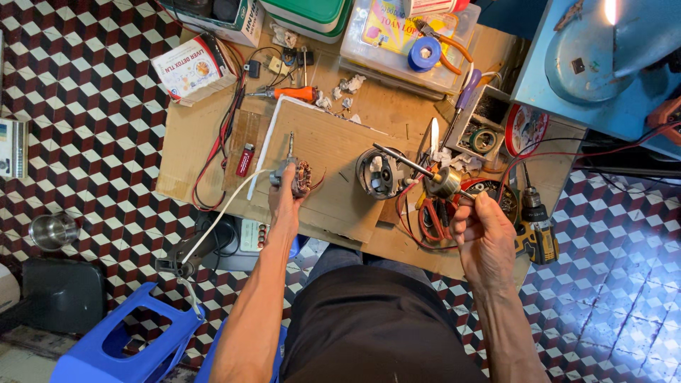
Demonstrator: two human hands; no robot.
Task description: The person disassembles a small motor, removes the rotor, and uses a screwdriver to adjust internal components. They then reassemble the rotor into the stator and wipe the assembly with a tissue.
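Checkered red, white and black floor tiles surround a cardboard sheet [340,206] spread as a work surface. On it the left hand [284,202] is closed around a copper-wound motor coil [301,177], whose thin shaft points straight away from the person, its long axis running toward the far edge. Well apart, to the right, the right hand [482,230] grips a metal rotor [443,182]; its shaft slants up and to the left, toward a round motor housing [376,172] lying between the hands. An orange-handled screwdriver [291,93] rests farther back, and a cordless drill [537,223] lies just beside the right hand.
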